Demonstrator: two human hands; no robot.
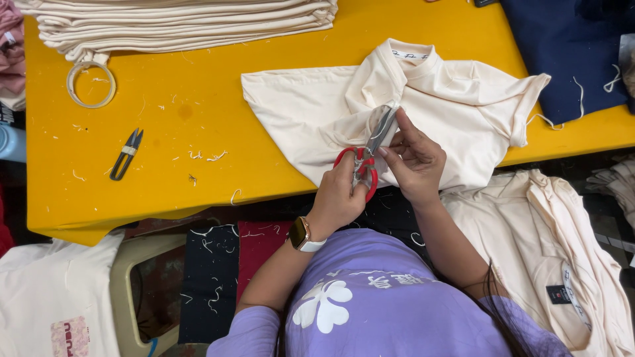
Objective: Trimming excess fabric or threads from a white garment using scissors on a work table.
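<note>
One yellow tabletop (pixel 198 112) carries the cream shirt (pixel 317 112) at its near edge w/ my right hand (pixel 418 162) pinching fabric, left hand (pixel 337 198) grip closed thru red-handled scissors (pixel 367 155), blades on the cloth, small thread snips (pixel 126 154) well apart at left.

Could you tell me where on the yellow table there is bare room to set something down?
Yellow table: free between the folded stack, the thread snips and the cream shirt, bar loose threads. Crowded at the shirt, where both hands work the red scissors.
</note>
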